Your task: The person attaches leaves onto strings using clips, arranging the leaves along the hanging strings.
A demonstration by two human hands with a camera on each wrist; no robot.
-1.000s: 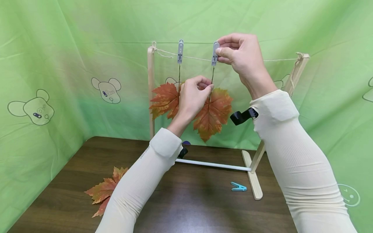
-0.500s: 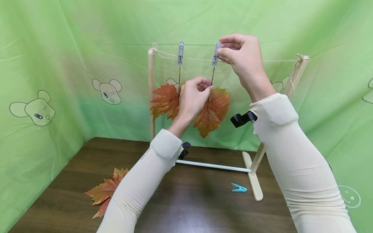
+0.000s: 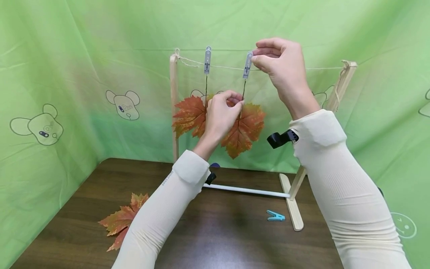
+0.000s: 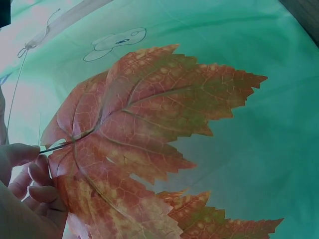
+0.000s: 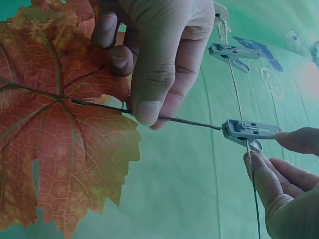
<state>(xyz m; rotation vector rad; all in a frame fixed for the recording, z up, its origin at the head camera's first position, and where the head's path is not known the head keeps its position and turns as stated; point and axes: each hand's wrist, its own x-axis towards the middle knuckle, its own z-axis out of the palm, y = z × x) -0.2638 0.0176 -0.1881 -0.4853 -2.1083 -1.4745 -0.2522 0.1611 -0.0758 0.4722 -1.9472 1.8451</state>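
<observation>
In the head view my left hand (image 3: 222, 114) pinches the thin dark stem of an orange-red maple leaf (image 3: 244, 129). That stem runs up into the jaws of a grey clothespin (image 3: 248, 65), which is clamped on the string (image 3: 228, 67). At the clothespin's upper end is my right hand (image 3: 285, 71), its thumb tip touching the handle end and its fingers loosely spread behind. The right wrist view shows the thumb at the handle end of the grey clothespin (image 5: 249, 130) and a fingertip close below it. Left of these, a second grey clothespin (image 3: 207, 60) holds another maple leaf (image 3: 191, 116) by its stem.
The string stretches between two wooden posts (image 3: 340, 84), joined low down by a white rod (image 3: 248, 190). On the brown table (image 3: 215, 239) lie a blue clothespin (image 3: 276, 215) and a third maple leaf (image 3: 122, 220), partly behind the left sleeve. Green cloth (image 3: 84, 74) surrounds the table.
My right fingers have loosened and drawn slightly right off the grey clothespin. The clothespin now sits a little lower and tilts more; its leaf and my left hand have shifted slightly left.
</observation>
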